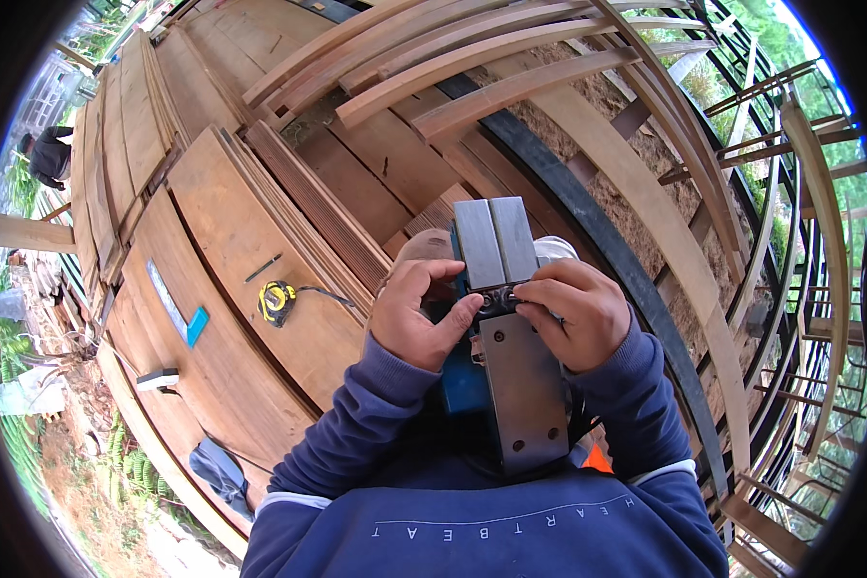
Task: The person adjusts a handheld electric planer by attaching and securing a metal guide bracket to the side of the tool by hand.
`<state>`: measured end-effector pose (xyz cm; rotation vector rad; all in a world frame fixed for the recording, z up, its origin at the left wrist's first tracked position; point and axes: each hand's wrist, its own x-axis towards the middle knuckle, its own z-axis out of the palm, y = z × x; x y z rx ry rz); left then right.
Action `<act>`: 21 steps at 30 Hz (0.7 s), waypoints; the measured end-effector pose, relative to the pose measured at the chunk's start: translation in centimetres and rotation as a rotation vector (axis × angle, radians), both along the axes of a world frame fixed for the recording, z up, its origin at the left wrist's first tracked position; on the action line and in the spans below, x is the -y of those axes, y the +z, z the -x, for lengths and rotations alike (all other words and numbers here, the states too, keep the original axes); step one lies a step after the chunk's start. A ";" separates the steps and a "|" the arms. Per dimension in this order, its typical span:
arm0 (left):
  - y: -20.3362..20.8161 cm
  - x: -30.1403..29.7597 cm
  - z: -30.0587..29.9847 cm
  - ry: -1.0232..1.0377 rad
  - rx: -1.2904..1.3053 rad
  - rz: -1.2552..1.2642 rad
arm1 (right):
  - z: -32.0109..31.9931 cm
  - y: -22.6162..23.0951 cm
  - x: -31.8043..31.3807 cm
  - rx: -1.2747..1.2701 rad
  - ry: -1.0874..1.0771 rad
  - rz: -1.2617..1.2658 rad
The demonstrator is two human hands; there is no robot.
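Observation:
An upside-down electric planer (462, 385) with a blue body rests against my lap, its two silver sole plates facing up. Between the plates lies the dark cutter drum (497, 301). My left hand (416, 310) is closed around the planer's left side, with the thumb at the drum's left end. From the other side, my right hand (580, 310) presses its thumb and bent fingers together at the drum's right end. Whether a small part is between those fingertips is hidden.
To the left, wide planks (231, 385) carry a yellow-black tape measure (277, 302), a pencil (263, 268), a try square with a blue handle (196, 326) and a dark cloth (220, 474). Long timber strips (482, 77) lie ahead. Another person (48, 157) is at the far left.

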<state>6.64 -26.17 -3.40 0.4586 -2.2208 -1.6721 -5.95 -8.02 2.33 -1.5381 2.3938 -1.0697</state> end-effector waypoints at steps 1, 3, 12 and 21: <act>-0.1 0.0 0.0 0.002 0.002 -0.007 | 0.1 0.0 0.1 -0.005 0.023 -0.006; -0.3 0.0 -0.1 0.001 0.005 -0.021 | 0.4 0.2 0.3 -0.017 0.066 -0.020; -1.7 -0.1 0.1 0.044 -0.013 -0.178 | 1.7 0.6 1.7 -0.072 0.230 -0.120; -1.8 0.0 0.1 0.048 -0.043 -0.151 | 1.4 0.3 2.4 -0.264 0.150 -0.277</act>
